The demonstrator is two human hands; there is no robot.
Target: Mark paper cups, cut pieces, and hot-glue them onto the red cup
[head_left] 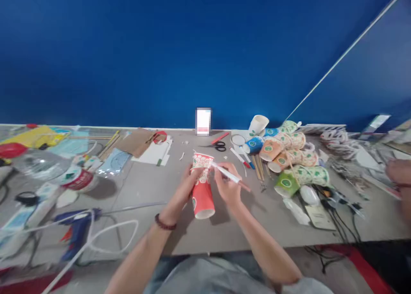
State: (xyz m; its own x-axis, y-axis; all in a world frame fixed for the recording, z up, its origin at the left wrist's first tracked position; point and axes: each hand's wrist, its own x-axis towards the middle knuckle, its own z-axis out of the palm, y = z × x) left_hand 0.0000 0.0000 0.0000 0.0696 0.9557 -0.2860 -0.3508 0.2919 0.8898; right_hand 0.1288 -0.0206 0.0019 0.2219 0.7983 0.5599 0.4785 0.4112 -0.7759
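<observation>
Two bare forearms rise from the bottom of my head view and angle inward, meeting over the middle of a grey table [138, 187]. The left hand [189, 183], a beaded bracelet [165, 223] at its wrist, wraps the near-left side of a red paper-cup column [203, 195], thumb across the front, grip closed. I see the column between both hands, tilted, its plain red lower end opening towards the wearer, its flowered part farther off. The right hand [228, 184] is bent at the wrist and pinches a white pen [228, 174] — red at its outer end — slanted so that its other end meets the column's flowered side; whether they touch, I can't tell. Scissors [220, 146] lie just beyond; more paper cups [268, 150] lie to the right.
</observation>
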